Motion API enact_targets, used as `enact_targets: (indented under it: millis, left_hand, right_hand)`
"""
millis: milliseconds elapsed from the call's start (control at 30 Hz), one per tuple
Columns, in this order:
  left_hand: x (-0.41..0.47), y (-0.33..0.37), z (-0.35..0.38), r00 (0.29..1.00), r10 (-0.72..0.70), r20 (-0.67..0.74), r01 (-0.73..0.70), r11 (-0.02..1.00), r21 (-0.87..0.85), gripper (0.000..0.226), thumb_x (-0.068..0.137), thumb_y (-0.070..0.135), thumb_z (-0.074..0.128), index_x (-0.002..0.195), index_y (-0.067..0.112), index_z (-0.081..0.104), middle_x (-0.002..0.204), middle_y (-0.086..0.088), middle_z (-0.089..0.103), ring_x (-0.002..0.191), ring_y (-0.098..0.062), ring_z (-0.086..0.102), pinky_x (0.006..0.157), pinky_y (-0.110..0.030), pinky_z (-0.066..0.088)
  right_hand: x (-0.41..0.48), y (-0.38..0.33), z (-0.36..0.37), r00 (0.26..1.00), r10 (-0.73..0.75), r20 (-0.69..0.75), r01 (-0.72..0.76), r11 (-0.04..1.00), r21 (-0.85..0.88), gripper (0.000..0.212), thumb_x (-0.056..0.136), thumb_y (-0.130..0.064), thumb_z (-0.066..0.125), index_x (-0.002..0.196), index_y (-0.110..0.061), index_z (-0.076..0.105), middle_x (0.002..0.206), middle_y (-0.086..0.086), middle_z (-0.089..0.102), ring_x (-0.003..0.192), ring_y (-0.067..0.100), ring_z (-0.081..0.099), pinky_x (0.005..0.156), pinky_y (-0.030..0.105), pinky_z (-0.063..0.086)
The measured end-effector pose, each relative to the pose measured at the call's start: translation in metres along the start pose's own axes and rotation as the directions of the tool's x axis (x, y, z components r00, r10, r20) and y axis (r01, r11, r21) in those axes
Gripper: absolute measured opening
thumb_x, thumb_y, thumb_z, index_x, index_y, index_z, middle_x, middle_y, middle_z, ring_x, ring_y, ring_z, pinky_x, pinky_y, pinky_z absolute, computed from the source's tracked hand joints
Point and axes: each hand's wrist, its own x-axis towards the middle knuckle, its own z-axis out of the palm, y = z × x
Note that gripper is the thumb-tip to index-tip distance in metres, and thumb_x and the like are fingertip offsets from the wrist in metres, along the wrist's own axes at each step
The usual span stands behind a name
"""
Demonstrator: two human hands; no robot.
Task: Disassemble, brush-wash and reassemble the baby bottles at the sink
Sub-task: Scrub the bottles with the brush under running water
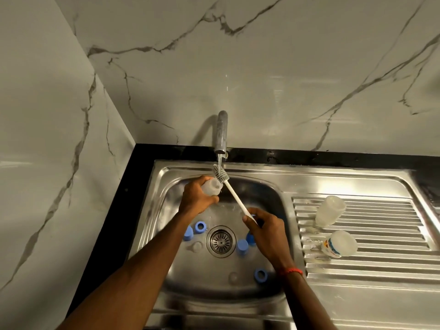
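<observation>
My left hand (196,195) grips a clear baby bottle body (212,187) over the sink basin (273,198), its mouth turned toward the tap. My right hand (264,226) pinches the white handle of a bottle brush (234,196). The brush's grey bristle head sits just outside the bottle mouth, under the water running from the tap (222,132). Several blue rings and caps lie on the basin floor, among them a ring (200,226), a cap (242,247) and another ring (260,275). Clear teats (196,247) lie near the drain (221,241).
Two clear bottle bodies lie on the ribbed drainboard at the right, one plain (329,214) and one with a printed picture (339,244). A black counter edge and marble walls close off the left and back. The steel sink rim runs along the front.
</observation>
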Motion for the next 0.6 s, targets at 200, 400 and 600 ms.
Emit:
enact_targets:
  millis: [200, 400, 600]
  left_hand:
    - [0.003, 0.015, 0.003, 0.999, 0.039, 0.031, -0.037, 0.997, -0.061, 0.07, 0.069, 0.012, 0.087, 0.133, 0.022, 0.06, 0.117, 0.003, 0.063, 0.101, -0.015, 0.061, 0.075, -0.018, 0.045]
    - [0.002, 0.018, 0.003, 0.999, 0.042, 0.003, -0.041, 0.994, -0.101, 0.066, 0.07, 0.01, 0.086, 0.13, 0.021, 0.061, 0.114, 0.008, 0.061, 0.102, -0.014, 0.06, 0.073, -0.014, 0.043]
    - [0.0, 0.019, -0.012, 0.991, 0.092, -0.092, -0.101, 0.99, -0.098, 0.064, 0.065, 0.012, 0.087, 0.125, 0.024, 0.066, 0.116, 0.007, 0.066, 0.1, -0.012, 0.063, 0.074, -0.013, 0.047]
  right_hand:
    - [0.001, 0.012, -0.002, 0.994, 0.096, -0.06, -0.092, 0.993, 0.069, 0.015, 0.092, -0.028, 0.069, 0.107, -0.025, 0.072, 0.08, -0.008, 0.071, 0.069, 0.006, 0.067, 0.065, 0.021, 0.056]
    - [-0.006, 0.025, -0.003, 0.982, 0.167, -0.086, -0.157, 0.981, 0.112, 0.019, 0.092, -0.031, 0.069, 0.109, -0.025, 0.072, 0.081, -0.007, 0.072, 0.072, 0.009, 0.068, 0.067, 0.029, 0.059]
    - [-0.009, 0.033, -0.005, 0.98, 0.194, -0.045, -0.196, 0.979, -0.052, 0.024, 0.094, -0.036, 0.067, 0.114, -0.024, 0.07, 0.082, -0.01, 0.07, 0.072, 0.002, 0.066, 0.063, 0.013, 0.048]
